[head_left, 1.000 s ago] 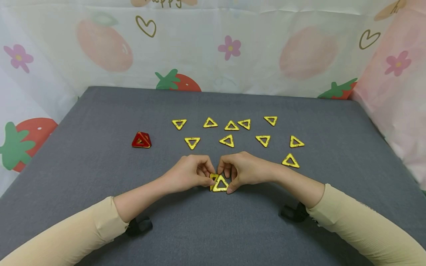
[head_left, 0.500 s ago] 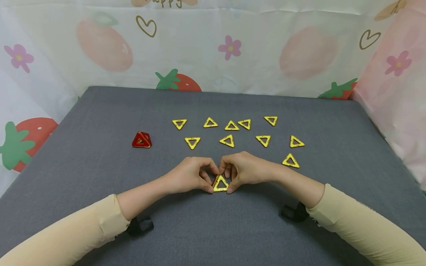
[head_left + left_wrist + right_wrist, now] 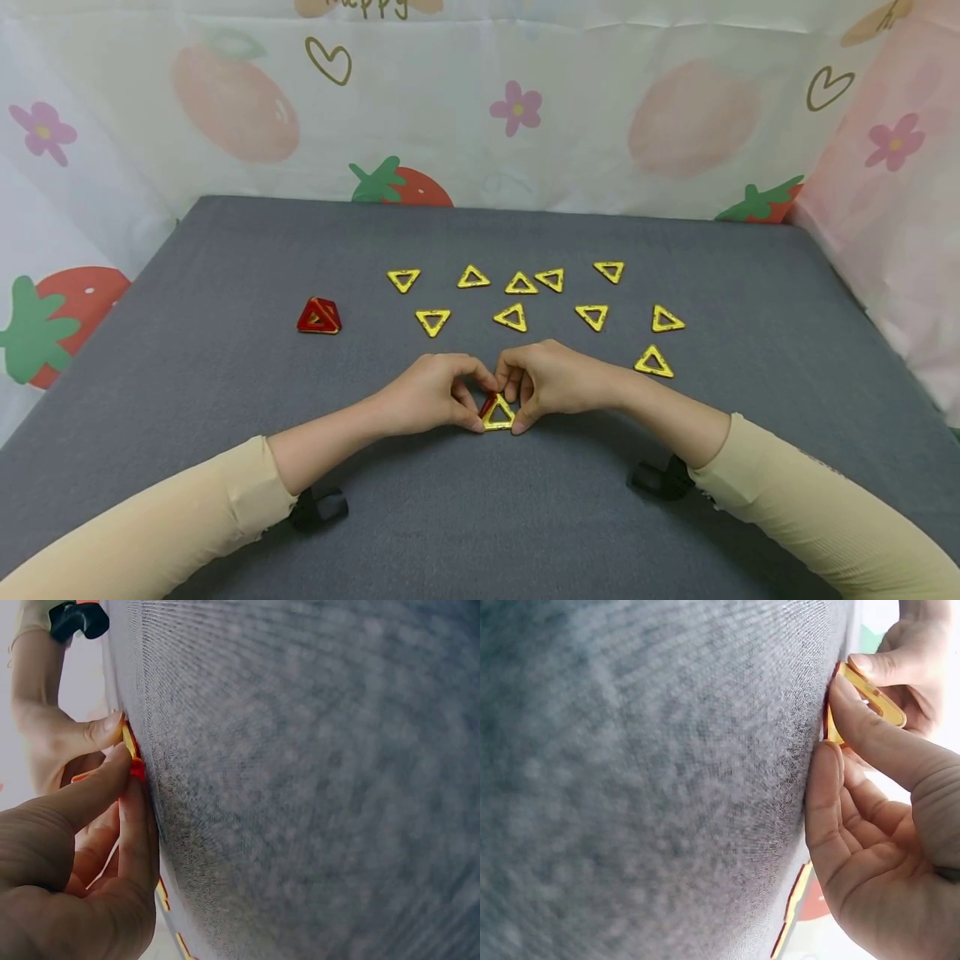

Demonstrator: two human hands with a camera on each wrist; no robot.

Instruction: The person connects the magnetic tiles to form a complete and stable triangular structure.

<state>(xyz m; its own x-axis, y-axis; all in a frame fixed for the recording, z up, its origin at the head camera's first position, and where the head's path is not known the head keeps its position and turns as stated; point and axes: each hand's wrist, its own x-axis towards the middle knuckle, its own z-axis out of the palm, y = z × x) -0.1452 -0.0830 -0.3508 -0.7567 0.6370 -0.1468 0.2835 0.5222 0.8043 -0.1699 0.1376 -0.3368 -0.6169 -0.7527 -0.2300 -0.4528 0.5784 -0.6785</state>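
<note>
At the table's middle, a yellow triangular magnetic tile [image 3: 498, 427] lies flat in the head view. My right hand [image 3: 558, 383] pinches it between thumb and forefinger. A second tile [image 3: 889, 709] rises from its left edge, tilted up from the table in the right wrist view; its red side shows in the head view. Thumb and forefinger of my left hand [image 3: 438, 392] pinch this raised tile. Both forefingers meet near the far corner. In the left wrist view, fingers of the left hand [image 3: 90, 847] partly hide the tiles.
Beyond the hands, several loose yellow triangles [image 3: 510, 317] lie scattered flat, one [image 3: 654, 362] close beside the right forearm. A small red pyramid [image 3: 319, 317] stands on the left of the grey table [image 3: 480, 525]. A printed cloth [image 3: 570, 167] hangs behind.
The left hand's tile, earlier showing yellow beside the flat one, now leans at its left edge with red showing. The left hand has shifted slightly right; the right hand has barely moved.
</note>
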